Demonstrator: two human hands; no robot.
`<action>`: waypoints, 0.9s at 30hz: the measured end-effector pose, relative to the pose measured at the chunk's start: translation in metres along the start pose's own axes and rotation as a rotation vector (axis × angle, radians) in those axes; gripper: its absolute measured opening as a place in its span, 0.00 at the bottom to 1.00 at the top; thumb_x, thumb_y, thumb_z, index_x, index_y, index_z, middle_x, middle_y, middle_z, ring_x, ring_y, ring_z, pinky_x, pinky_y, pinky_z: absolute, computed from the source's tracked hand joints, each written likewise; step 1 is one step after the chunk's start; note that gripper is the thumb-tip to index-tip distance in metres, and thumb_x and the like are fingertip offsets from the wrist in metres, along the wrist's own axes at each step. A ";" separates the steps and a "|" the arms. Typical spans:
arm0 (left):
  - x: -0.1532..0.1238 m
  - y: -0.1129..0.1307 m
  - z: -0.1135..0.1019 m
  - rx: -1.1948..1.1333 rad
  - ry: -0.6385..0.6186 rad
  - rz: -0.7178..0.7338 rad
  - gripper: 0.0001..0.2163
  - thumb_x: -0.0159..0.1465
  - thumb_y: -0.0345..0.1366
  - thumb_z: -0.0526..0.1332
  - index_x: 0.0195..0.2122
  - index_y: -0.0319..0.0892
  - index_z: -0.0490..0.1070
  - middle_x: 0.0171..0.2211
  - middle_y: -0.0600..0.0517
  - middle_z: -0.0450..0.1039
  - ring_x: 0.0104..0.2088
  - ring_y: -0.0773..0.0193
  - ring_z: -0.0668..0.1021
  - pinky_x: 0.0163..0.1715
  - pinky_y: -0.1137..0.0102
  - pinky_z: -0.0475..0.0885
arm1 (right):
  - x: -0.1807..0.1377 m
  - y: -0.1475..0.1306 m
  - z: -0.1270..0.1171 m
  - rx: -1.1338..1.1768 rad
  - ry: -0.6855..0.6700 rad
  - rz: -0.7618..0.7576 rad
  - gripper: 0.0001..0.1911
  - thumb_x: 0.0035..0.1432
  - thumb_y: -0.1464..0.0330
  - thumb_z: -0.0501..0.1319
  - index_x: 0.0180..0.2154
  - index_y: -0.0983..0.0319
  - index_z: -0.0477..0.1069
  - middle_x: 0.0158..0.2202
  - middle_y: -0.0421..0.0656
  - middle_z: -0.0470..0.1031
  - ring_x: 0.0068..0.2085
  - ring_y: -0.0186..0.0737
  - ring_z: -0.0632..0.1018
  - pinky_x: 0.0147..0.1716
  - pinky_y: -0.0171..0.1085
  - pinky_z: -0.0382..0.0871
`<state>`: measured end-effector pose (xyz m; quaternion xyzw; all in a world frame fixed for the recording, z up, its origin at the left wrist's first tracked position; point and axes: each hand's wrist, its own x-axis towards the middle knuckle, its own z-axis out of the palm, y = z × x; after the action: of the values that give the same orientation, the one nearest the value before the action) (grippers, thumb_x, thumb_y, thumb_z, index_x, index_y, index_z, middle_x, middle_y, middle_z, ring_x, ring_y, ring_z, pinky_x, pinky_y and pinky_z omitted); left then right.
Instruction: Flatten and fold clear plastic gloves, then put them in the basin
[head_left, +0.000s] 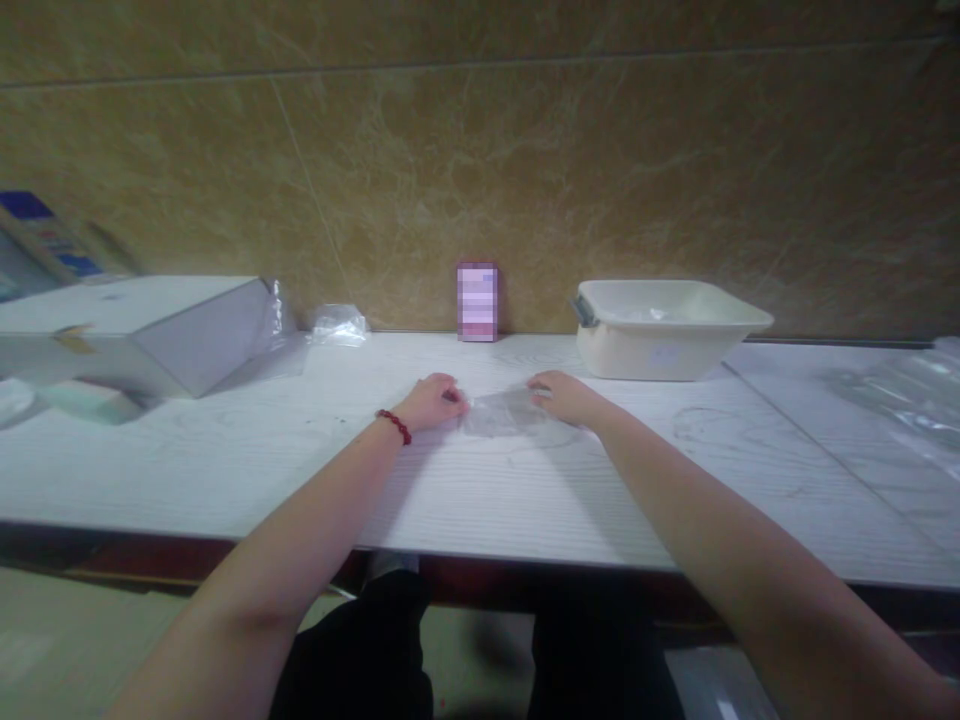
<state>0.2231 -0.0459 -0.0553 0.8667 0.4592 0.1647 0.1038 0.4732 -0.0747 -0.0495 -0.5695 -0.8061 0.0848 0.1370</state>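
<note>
A clear plastic bag (pixel 496 416) lies low over the white tabletop, stretched between my two hands. My left hand (pixel 433 402), with a dark red bead bracelet at the wrist, pinches the bag's left end between curled fingers and thumb. At its right end, my right hand (pixel 564 397) is closed on the plastic, its fingertips pointing left. The bag is see-through, and I cannot make out anything inside it.
Against the tiled wall stand a phone (pixel 478 303) and, to its right, a cream plastic bin (pixel 652 352). A white box (pixel 187 335) and a crumpled clear bag (pixel 339 326) are at left. More clear plastic bags (pixel 919 395) lie far right on the table (pixel 480 500).
</note>
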 end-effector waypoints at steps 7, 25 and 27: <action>-0.001 -0.001 -0.001 -0.019 -0.050 -0.028 0.13 0.49 0.44 0.56 0.25 0.39 0.72 0.42 0.46 0.64 0.47 0.57 0.63 0.47 0.68 0.57 | 0.000 0.000 0.002 0.044 0.065 0.044 0.11 0.49 0.69 0.53 0.36 0.63 0.68 0.40 0.45 0.69 0.40 0.35 0.69 0.41 0.32 0.59; -0.002 0.011 0.005 -0.736 0.175 -0.077 0.08 0.53 0.38 0.56 0.27 0.40 0.57 0.22 0.57 0.64 0.22 0.72 0.67 0.21 0.77 0.60 | 0.003 -0.008 0.000 0.416 0.166 0.158 0.09 0.56 0.68 0.45 0.37 0.62 0.60 0.32 0.42 0.73 0.32 0.31 0.72 0.32 0.32 0.63; -0.002 0.014 0.005 -0.772 0.173 -0.071 0.09 0.52 0.37 0.57 0.27 0.40 0.57 0.22 0.57 0.63 0.23 0.72 0.68 0.22 0.76 0.61 | 0.002 -0.012 -0.001 0.430 0.191 0.117 0.11 0.56 0.65 0.46 0.37 0.62 0.61 0.34 0.43 0.72 0.34 0.32 0.72 0.34 0.33 0.63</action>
<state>0.2343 -0.0558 -0.0554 0.7306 0.4003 0.3938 0.3885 0.4621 -0.0770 -0.0446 -0.5782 -0.7186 0.2080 0.3256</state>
